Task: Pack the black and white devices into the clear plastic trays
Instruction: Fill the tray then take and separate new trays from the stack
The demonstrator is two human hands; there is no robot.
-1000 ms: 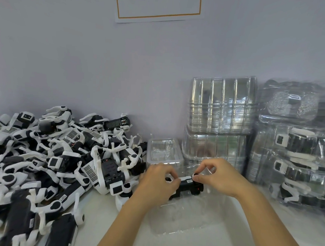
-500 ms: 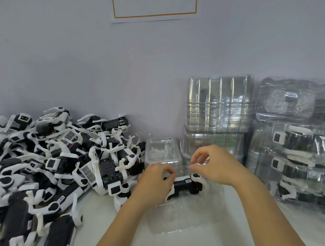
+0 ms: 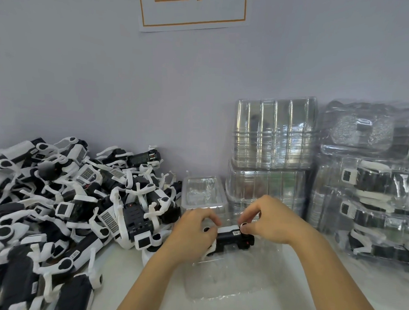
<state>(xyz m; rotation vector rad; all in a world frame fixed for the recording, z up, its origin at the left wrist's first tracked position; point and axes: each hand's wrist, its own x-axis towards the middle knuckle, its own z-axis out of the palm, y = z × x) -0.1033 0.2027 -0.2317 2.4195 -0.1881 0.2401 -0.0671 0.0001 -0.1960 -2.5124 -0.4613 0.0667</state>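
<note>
In the lower centre of the frame, a clear plastic tray [image 3: 227, 281] lay open on the white table [image 3: 333, 294], its near edge towards me. Both of my forearms reached up from the bottom edge and met above the far part of this tray. My left hand [image 3: 191, 235] gripped the left end of one black and white device [image 3: 230, 239], fingers curled over its top. My right hand [image 3: 270, 222] pinched the white ring at the right end of the same device between thumb and forefinger. The device lay crosswise, level, over the far portion of the tray; whether it was seated in the moulding could not be told.

To the left, filling the lower left and middle left of the frame, a loose pile of devices [image 3: 58, 207] covered the table, well tangled. Just behind my hands stood a small empty tray [image 3: 203, 192]. Right of it, at centre right, rose a stack of empty trays [image 3: 271, 157] against the wall. At the far right edge stood stacked packed trays [image 3: 371, 207] with devices inside. At upper centre, a white sign [image 3: 192, 10] with an orange border hung on the grey wall
</note>
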